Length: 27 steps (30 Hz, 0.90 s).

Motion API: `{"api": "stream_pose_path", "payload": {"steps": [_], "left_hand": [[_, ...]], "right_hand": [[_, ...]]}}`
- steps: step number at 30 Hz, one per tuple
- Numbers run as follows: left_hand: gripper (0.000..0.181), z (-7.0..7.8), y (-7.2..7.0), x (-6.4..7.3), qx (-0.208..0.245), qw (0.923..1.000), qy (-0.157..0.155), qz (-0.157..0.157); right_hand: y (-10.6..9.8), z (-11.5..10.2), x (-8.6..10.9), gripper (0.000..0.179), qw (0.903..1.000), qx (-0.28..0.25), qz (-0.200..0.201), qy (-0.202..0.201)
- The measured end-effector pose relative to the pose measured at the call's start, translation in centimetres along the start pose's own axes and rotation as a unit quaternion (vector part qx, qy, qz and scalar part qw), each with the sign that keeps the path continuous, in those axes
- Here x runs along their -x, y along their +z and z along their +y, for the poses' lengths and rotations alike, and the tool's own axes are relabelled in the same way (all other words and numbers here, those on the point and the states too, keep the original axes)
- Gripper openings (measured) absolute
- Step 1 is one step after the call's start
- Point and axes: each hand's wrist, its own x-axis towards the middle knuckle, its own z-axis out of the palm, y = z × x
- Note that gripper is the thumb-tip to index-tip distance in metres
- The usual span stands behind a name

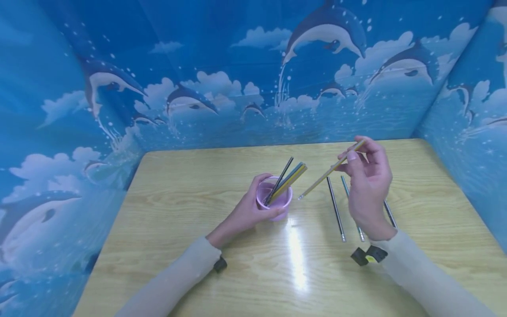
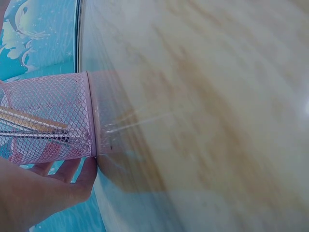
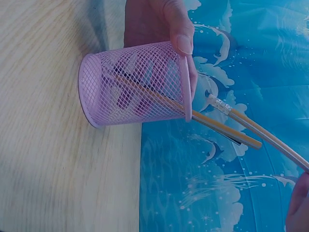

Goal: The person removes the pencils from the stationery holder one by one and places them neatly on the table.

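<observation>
A pink mesh pencil cup (image 1: 280, 213) stands upright on the table, with several pencils (image 1: 291, 179) leaning out of it toward the right. My left hand (image 1: 250, 207) grips the cup round its side; in the right wrist view its thumb lies near the rim. Above the table to the right, my right hand (image 1: 369, 185) pinches a yellow pencil (image 1: 322, 177) near its upper end. That pencil slants down to the left, its metal-banded end beside the cup's mouth and outside it, as the pencil (image 3: 270, 137) shows in the right wrist view.
On the wooden table (image 1: 178, 198) lie a dark pencil (image 1: 336, 209), a teal pencil (image 1: 346, 187) and another dark pencil (image 1: 390, 213), the latter two partly hidden by the right hand and wrist. A blue dolphin-print backdrop (image 1: 237, 57) encloses the back and sides.
</observation>
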Motion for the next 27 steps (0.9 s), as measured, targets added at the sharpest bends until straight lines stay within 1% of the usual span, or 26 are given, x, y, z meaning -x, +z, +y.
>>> {"api": "stream_pose_path", "payload": {"steps": [5,8,12,16,18,20,27], "left_hand": [[0.094,0.0,0.0,-0.1,-0.007,1.0,0.003,0.004],[0.093,0.0,0.0,-0.1,-0.005,1.0,0.004,0.003],[0.093,0.1,0.0,0.0,-0.004,1.0,0.001,0.003],[0.094,0.1,0.1,0.0,-0.006,1.0,0.003,0.002],[0.095,0.1,0.0,0.0,-0.004,1.0,0.006,0.001],[0.096,0.0,0.0,-0.1,-0.004,1.0,0.007,0.0],[0.098,0.1,0.1,-0.1,-0.01,0.9999,-0.001,0.003]], "right_hand": [[-0.6,-0.6,-0.4,0.036,0.9999,0.01,-0.011,-0.005],[-1.3,-0.9,-0.5,0.04,0.9994,0.025,-0.021,-0.004],[-2.6,-1.4,-0.5,0.04,0.9987,0.04,-0.032,0.005],[-4.1,-1.8,-0.5,0.041,0.9983,0.047,-0.03,0.016],[-4.9,-2.0,-0.6,0.042,0.9979,0.054,-0.027,0.024],[-5.7,-2.3,-0.8,0.042,0.9964,0.071,-0.029,0.035],[-8.5,-3.3,-1.7,0.042,0.9897,0.115,-0.039,0.075]]}}
